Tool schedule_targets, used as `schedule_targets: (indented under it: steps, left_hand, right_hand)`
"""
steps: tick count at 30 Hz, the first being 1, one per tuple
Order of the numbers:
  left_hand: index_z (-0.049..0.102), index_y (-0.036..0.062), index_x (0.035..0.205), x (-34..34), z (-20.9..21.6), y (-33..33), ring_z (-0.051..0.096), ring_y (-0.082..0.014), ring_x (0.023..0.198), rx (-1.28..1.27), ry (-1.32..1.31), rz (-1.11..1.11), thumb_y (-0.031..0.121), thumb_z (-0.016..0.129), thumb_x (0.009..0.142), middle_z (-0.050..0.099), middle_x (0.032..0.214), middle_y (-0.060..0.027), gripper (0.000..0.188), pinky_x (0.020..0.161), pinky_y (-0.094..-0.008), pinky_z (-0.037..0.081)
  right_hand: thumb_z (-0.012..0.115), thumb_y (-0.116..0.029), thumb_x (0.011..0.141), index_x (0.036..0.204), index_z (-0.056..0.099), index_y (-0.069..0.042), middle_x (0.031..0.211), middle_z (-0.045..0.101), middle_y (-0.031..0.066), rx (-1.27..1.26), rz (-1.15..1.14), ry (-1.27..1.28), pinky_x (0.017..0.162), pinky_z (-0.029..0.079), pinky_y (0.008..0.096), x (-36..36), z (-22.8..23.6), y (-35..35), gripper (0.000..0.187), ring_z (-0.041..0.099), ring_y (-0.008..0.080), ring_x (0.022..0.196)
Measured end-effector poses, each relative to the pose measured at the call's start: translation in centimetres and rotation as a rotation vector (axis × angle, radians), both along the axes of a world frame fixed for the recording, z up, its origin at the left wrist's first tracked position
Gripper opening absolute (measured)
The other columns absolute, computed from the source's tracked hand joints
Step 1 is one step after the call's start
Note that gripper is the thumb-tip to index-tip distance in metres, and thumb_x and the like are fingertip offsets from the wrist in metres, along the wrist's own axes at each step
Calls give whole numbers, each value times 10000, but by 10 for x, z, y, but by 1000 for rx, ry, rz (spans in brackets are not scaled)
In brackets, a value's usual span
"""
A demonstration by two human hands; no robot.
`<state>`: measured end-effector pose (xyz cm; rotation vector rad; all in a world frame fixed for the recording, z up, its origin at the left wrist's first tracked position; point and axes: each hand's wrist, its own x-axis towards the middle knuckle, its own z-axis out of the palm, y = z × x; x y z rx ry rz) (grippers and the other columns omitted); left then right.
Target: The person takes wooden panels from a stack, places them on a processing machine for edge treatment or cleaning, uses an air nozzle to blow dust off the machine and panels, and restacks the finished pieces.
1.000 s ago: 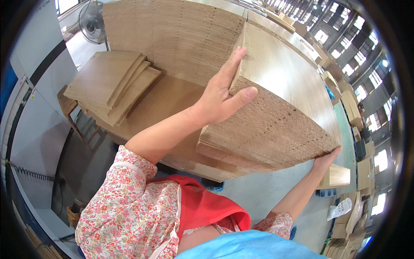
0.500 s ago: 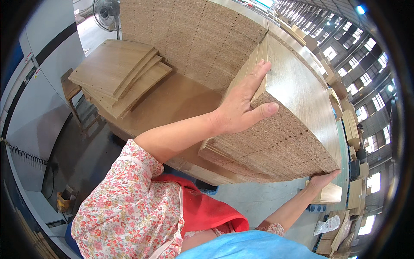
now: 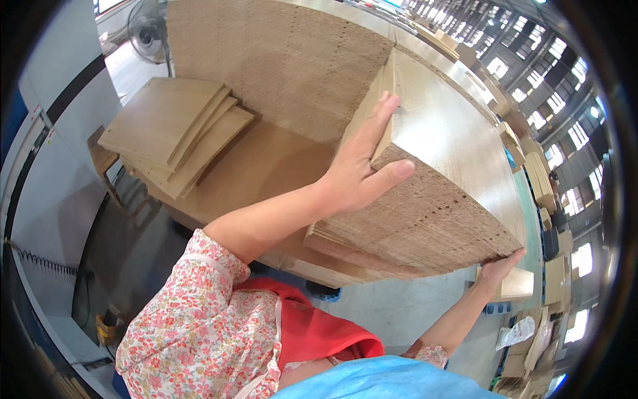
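A tall stack of wood-grain particleboard panels stands in front of me, with rows of small drilled holes along its raw edges. My left hand presses against the stack's near left corner, its fingers stretched along the left side and its thumb spread over the front edge. At the right end of the stack, my right hand rests against the corner, its fingers reaching up toward the top panel. Part of that hand's fingers is hidden by the corner.
Several loose panels lie fanned on a brown board to the left. Behind stands another panel stack, with a fan beyond it. A grey machine is at far left; a clear plastic bag lies at right.
The whole view has shifted a little, so the stacks appear slightly further left. Both hands remain against the same corners of the panel stack.
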<state>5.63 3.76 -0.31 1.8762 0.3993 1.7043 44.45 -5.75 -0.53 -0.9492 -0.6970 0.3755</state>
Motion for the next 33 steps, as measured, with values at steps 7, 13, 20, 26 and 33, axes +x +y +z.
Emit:
schedule_targets:
  steps: [7, 13, 20, 26, 33]
  left_hand:
    - [153, -21, 1445, 0, 0, 1, 206, -332, 1387, 7, 55, -23, 345, 604, 869, 184, 1480, -267, 818, 1107, -391, 200]
    - [145, -42, 1444, 5, 0, 4, 278, -268, 1350, 112, 9, -34, 370, 581, 880, 261, 1466, -206, 824, 1088, -372, 241]
    - [168, -38, 1441, 2, 11, -16, 342, -226, 1313, -123, -59, 66, 574, 556, 841, 344, 1432, -144, 941, 1075, -358, 281]
    - [172, -22, 1446, 15, 9, -29, 345, -197, 1307, -292, -209, 133, 630, 571, 801, 346, 1432, -116, 1000, 1077, -337, 271]
    - [197, 11, 1451, 12, 7, -27, 332, -193, 1310, -248, -167, 206, 663, 517, 812, 343, 1434, -102, 967, 1081, -346, 261]
  right_hand:
    - [324, -602, 929, 1410, 295, -38, 1425, 360, 114, -18, -61, 213, 1072, 283, 415, -12, 16, 1, 742, 350, 277, 1301]
    - [262, -638, 920, 1388, 350, -47, 1420, 385, 120, -2, 237, 273, 1078, 284, 427, 17, 45, 7, 758, 362, 291, 1302]
    - [207, -589, 950, 1431, 237, -36, 1496, 242, 129, 170, 717, -20, 1112, 190, 426, 115, 57, 183, 734, 247, 245, 1370]
    - [201, -585, 958, 1435, 233, -70, 1423, 367, 100, -100, 839, -203, 1053, 314, 383, 84, 58, 278, 702, 391, 218, 1281]
    - [238, -546, 967, 1383, 315, -99, 1212, 527, 133, 32, 1093, -192, 812, 533, 359, 21, 65, 225, 616, 571, 217, 1076]
